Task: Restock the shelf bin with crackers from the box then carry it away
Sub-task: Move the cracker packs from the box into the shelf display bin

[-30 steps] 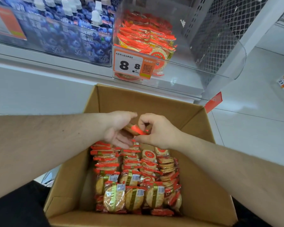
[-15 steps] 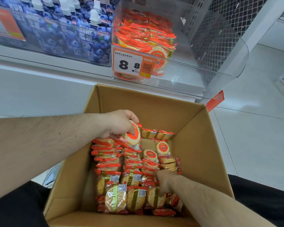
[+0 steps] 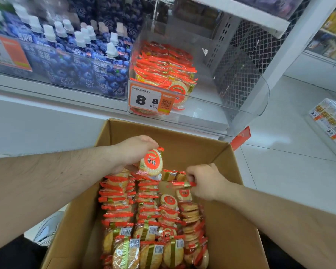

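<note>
An open cardboard box (image 3: 233,226) in front of me holds rows of cracker packs (image 3: 144,210) in red and gold wrappers. My left hand (image 3: 130,154) is over the box's far end, shut on a round cracker pack (image 3: 151,163) with a red label. My right hand (image 3: 206,181) is inside the box on the right, pinching another cracker pack (image 3: 182,184) by its red edge. Above the box, a clear shelf bin (image 3: 217,105) holds a pile of the same packs (image 3: 163,68) at its left side.
A price tag reading 8.8 (image 3: 149,100) hangs on the bin's front. Blue blueberry drink pouches (image 3: 70,61) fill the neighbouring bin on the left. A white shelf post and mesh panel (image 3: 246,59) stand at right. White floor tiles lie to the right.
My right hand moved from the near packs up to the box's far right and took hold of a pack. My left hand stayed put with its pack. The view tilted up.
</note>
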A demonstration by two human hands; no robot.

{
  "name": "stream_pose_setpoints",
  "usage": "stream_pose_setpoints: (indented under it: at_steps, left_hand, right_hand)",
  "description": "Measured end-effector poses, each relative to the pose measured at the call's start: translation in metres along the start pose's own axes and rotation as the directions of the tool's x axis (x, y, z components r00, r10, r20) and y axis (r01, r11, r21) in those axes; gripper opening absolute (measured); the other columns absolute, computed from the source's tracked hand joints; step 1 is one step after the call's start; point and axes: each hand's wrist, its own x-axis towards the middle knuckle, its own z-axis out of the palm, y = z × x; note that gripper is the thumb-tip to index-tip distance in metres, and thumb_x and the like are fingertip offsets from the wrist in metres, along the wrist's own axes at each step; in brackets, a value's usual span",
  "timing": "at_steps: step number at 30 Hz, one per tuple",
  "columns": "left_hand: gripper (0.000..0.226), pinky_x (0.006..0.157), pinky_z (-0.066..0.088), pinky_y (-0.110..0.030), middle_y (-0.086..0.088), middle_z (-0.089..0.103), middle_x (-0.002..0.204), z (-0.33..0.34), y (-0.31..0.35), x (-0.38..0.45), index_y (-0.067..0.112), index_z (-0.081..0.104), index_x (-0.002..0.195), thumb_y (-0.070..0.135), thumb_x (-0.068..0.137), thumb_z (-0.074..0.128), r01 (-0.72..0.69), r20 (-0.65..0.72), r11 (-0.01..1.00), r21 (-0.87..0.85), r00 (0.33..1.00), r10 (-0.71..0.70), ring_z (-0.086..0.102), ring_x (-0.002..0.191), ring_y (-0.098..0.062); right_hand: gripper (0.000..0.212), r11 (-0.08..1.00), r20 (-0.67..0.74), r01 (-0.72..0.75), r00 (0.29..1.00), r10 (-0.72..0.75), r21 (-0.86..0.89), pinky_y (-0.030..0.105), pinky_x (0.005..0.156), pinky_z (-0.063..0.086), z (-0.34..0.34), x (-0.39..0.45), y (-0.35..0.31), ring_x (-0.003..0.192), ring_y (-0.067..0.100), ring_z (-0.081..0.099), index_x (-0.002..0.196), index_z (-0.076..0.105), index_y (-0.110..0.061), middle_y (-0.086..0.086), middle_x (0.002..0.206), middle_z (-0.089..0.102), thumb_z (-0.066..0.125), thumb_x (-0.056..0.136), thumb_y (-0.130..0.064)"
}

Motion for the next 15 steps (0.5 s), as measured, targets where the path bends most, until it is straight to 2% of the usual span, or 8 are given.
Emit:
stream_pose_setpoints:
  at_steps: [1,2,3,5,7,9,12,15]
  left_hand:
    - [0.022,0.073,0.048,-0.034,-0.003,0.066,0.106,-0.001,0.002,0.0,0.03,0.063,0.108,0.035,0.099,0.044,-0.028,-0.026,0.999,-0.037,0.999,0.027,0.061,0.099,-0.021]
    - [0.024,0.072,0.047,-0.034,-0.003,0.066,0.108,-0.003,0.004,0.0,0.029,0.064,0.106,0.036,0.099,0.042,-0.05,-0.05,0.996,-0.072,0.998,0.046,0.061,0.098,-0.021]
    - [0.027,0.069,0.045,-0.032,-0.005,0.066,0.108,-0.004,0.008,-0.002,0.029,0.065,0.104,0.037,0.099,0.04,-0.065,-0.069,0.993,-0.103,0.996,0.058,0.061,0.095,-0.021]
    - [0.033,0.066,0.042,-0.031,-0.01,0.069,0.104,-0.004,0.014,-0.006,0.028,0.065,0.102,0.042,0.1,0.035,-0.081,-0.088,0.983,-0.163,0.994,0.067,0.061,0.084,-0.021]
    - [0.041,0.07,0.043,-0.033,-0.009,0.073,0.1,-0.004,0.02,-0.01,0.028,0.066,0.103,0.047,0.102,0.03,-0.091,-0.078,0.97,-0.225,0.994,0.075,0.063,0.084,-0.022]
    - [0.047,0.072,0.044,-0.034,-0.005,0.075,0.095,-0.003,0.026,-0.016,0.028,0.066,0.104,0.052,0.102,0.026,-0.12,-0.053,0.956,-0.269,0.993,0.11,0.065,0.087,-0.023]
    - [0.05,0.071,0.043,-0.035,-0.005,0.076,0.092,-0.001,0.03,-0.022,0.027,0.066,0.106,0.055,0.1,0.025,-0.159,0.002,0.931,-0.329,0.986,0.169,0.067,0.085,-0.022]
    - [0.049,0.078,0.046,-0.037,-0.001,0.075,0.1,0.0,0.031,-0.028,0.031,0.064,0.116,0.062,0.096,0.032,-0.162,0.066,0.919,-0.361,0.978,0.198,0.068,0.091,-0.018]
  right_hand:
    - [0.025,1.0,-0.202,0.029,0.979,-0.03,-0.008,0.035,0.079,0.039,-0.012,-0.005,0.002,0.076,0.019,0.049,0.068,0.038,-0.026,-0.011,0.071,0.048,0.059,0.066,-0.012]
    - [0.027,0.998,-0.392,0.061,0.918,-0.062,-0.015,0.036,0.077,0.04,-0.021,-0.01,0.004,0.074,0.02,0.049,0.068,0.038,-0.027,-0.012,0.069,0.046,0.059,0.062,-0.012]
    - [0.025,0.994,-0.554,0.105,0.826,-0.108,-0.037,0.035,0.073,0.038,-0.028,-0.016,0.006,0.072,0.02,0.049,0.067,0.04,-0.026,-0.011,0.067,0.044,0.058,0.058,-0.012]
    - [0.014,0.977,-0.742,0.176,0.637,-0.208,-0.123,0.035,0.07,0.035,-0.036,-0.025,0.008,0.071,0.021,0.047,0.066,0.047,-0.019,-0.005,0.067,0.049,0.056,0.058,-0.011]
    - [0.012,0.958,-0.827,0.215,0.492,-0.273,-0.188,0.037,0.07,0.036,-0.039,-0.031,0.003,0.07,0.023,0.046,0.066,0.051,-0.015,-0.001,0.067,0.053,0.058,0.06,-0.008]
    - [0.019,0.942,-0.866,0.253,0.394,-0.309,-0.221,0.037,0.071,0.035,-0.041,-0.032,-0.006,0.07,0.022,0.045,0.072,0.048,-0.018,0.0,0.068,0.055,0.059,0.062,-0.006]
    - [0.023,0.927,-0.88,0.288,0.34,-0.333,-0.239,0.033,0.073,0.031,-0.043,-0.03,-0.017,0.071,0.021,0.044,0.075,0.047,-0.019,-0.001,0.069,0.054,0.057,0.063,-0.002]
    - [0.025,0.911,-0.871,0.33,0.338,-0.357,-0.245,0.03,0.075,0.028,-0.045,-0.03,-0.024,0.072,0.02,0.044,0.077,0.047,-0.019,0.0,0.07,0.054,0.056,0.062,-0.001]
